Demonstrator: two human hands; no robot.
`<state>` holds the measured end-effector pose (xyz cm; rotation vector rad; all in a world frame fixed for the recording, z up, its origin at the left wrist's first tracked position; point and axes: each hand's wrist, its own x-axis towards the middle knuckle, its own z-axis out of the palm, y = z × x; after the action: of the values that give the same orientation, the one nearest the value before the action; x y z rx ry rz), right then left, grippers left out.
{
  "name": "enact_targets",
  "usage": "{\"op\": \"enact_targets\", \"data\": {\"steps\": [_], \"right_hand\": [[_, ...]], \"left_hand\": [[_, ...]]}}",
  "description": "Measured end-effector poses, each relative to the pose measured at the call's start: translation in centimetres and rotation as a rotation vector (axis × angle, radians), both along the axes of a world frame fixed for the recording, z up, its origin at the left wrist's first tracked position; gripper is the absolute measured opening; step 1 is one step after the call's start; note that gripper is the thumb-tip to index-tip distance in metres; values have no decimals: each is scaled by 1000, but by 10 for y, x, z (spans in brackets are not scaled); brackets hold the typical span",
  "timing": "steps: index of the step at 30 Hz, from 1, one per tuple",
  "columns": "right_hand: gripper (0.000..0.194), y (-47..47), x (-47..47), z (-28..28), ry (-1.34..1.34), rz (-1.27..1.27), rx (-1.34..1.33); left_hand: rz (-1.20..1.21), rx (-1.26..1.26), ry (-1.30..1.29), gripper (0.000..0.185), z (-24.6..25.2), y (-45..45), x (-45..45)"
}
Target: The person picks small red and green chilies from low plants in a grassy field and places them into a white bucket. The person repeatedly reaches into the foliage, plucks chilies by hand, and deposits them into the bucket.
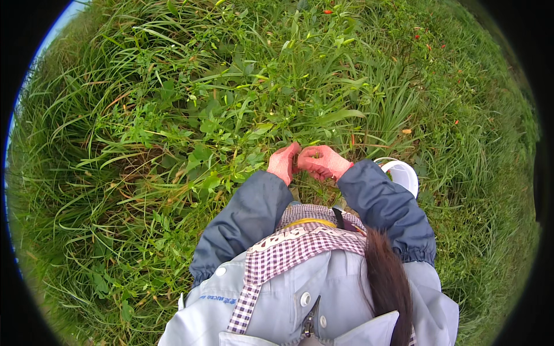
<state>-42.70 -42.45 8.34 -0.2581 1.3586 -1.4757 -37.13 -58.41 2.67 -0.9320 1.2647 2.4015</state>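
My left hand (283, 163) and my right hand (323, 162), both in pink work gloves, are close together low over the plants in front of my body. The fingers of each are curled inward, and whatever may be between them is too small or hidden to tell. Just beyond the fingertips is a green chili pepper (314, 142). A red chili pepper (352, 139) hangs a little past my right hand. Beside my right forearm stands a white plastic bucket (406, 176), partly covered by the dark sleeve (385, 203); a bit of green and red shows inside.
Tall grass (86, 173) and leafy chili plants (259, 86) surround me. Several red chili peppers (417, 37) dot the plants at the far right, and another red pepper (327, 12) is at the top. Green peppers (347, 41) grow between.
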Motion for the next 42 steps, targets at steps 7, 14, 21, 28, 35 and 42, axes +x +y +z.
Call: {"op": "enact_targets", "data": {"steps": [7,14,21,28,35,42], "right_hand": [[22,50,-21,8,-178,-217,-356],[22,52,-2,-36,-476,-317,-170],[17,32,43,-52,-630,-252,-153],[29,31,32,-79,-460,-503,176],[39,6,36,-85,-368,-183,220],[28,-7,42,-73,-153,-199,246]], "left_hand": [[69,-84,-101,39,-4,-14,12],[115,60,-330,42,-16,2,33],[9,322,-250,35,-41,16,40],[74,295,-225,22,-48,4,46],[23,308,-181,30,-54,-6,52],[-81,151,-245,32,-38,-12,54]]}}
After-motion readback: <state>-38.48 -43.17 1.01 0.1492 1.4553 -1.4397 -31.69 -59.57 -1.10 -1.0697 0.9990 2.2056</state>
